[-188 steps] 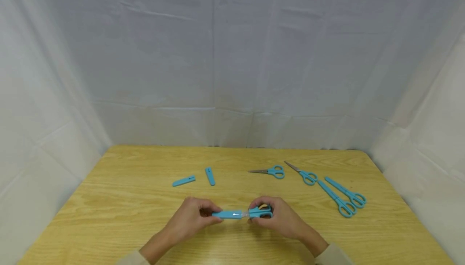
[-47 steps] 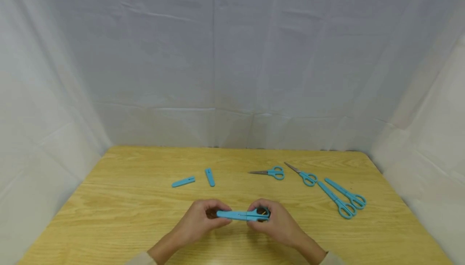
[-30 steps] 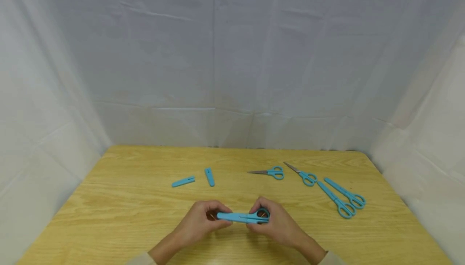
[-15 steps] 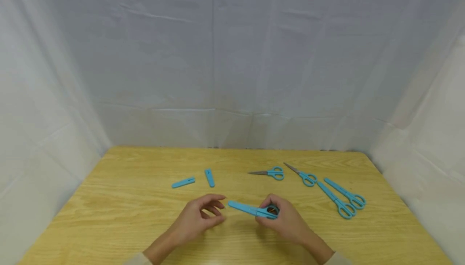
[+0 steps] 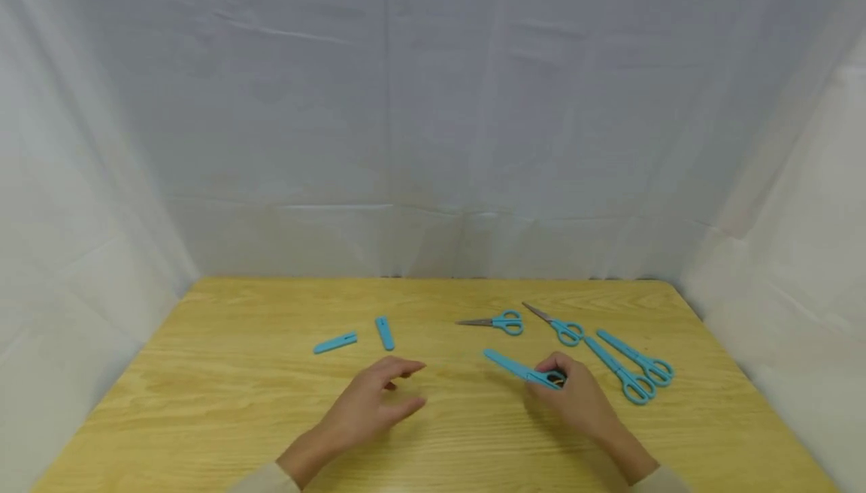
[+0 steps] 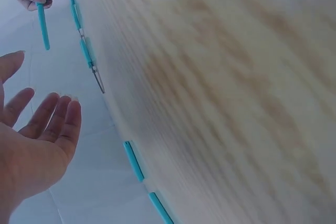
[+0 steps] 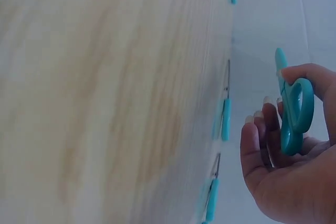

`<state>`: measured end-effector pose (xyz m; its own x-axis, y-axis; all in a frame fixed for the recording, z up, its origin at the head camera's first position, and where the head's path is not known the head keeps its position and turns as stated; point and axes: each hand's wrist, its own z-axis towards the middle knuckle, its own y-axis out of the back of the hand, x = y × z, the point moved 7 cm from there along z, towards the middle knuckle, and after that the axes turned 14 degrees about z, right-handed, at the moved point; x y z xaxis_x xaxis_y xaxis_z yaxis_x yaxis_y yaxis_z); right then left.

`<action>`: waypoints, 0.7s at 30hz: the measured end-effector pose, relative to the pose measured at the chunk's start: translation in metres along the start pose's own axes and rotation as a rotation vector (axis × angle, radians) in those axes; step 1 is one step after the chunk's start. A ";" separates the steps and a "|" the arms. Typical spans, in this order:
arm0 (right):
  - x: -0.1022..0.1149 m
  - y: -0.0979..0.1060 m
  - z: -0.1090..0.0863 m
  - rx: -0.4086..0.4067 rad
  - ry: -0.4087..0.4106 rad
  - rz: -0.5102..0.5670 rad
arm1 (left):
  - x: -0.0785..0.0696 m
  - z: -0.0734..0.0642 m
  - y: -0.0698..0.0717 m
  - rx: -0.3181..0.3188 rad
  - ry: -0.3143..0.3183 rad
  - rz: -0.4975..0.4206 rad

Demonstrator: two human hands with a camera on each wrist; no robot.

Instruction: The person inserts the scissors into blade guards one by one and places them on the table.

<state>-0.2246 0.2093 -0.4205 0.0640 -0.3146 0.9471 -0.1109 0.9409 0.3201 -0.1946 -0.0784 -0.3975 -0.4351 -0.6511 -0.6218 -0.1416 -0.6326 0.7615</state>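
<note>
My right hand (image 5: 571,395) holds a pair of teal scissors (image 7: 294,111) by the handles, above the table. A teal blade cover (image 5: 506,362) sits over its blades and points up and to the left. My left hand (image 5: 368,406) is empty, thumb and fingers spread apart, over the table left of centre. Beyond it lie two loose teal covers, one slanted (image 5: 335,343) and one nearly upright in the view (image 5: 384,334). Past the right hand are two uncovered scissors, one pointing left (image 5: 507,322) and one pointing up-left (image 5: 567,331).
Two covered scissors lie side by side at the right, a nearer pair (image 5: 619,369) and a farther pair (image 5: 639,358). The wooden table (image 5: 237,373) has pale sheeting (image 5: 433,140) hanging behind it and on both sides.
Earlier the left hand held the cover as it slid over the blades until it met the handles. It then let go, and the right hand carried the covered scissors rightward.
</note>
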 end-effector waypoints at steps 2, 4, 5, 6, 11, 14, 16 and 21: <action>-0.004 0.009 0.000 -0.024 -0.014 -0.017 | -0.004 0.002 -0.003 0.003 -0.029 0.078; -0.008 0.017 -0.001 -0.043 -0.034 -0.046 | -0.007 0.005 -0.006 0.008 -0.064 0.168; -0.010 0.020 -0.001 -0.046 -0.048 -0.049 | -0.009 0.006 -0.008 0.008 -0.086 0.219; -0.012 0.023 -0.001 -0.050 -0.059 -0.054 | -0.011 0.007 -0.009 0.008 -0.107 0.272; -0.020 0.039 -0.003 -0.056 -0.111 -0.120 | -0.021 0.012 -0.018 -0.015 -0.225 0.526; -0.024 0.048 -0.006 -0.068 -0.138 -0.169 | -0.026 0.014 -0.024 0.000 -0.258 0.608; -0.025 0.053 -0.007 -0.070 -0.143 -0.192 | -0.029 0.016 -0.026 0.017 -0.274 0.645; -0.025 0.060 -0.009 -0.082 -0.158 -0.273 | -0.037 0.020 -0.031 0.031 -0.295 0.693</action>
<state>-0.2241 0.2750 -0.4252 -0.0751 -0.5666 0.8206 -0.0305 0.8238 0.5661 -0.1923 -0.0264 -0.3945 -0.6528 -0.7540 0.0734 0.2287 -0.1037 0.9680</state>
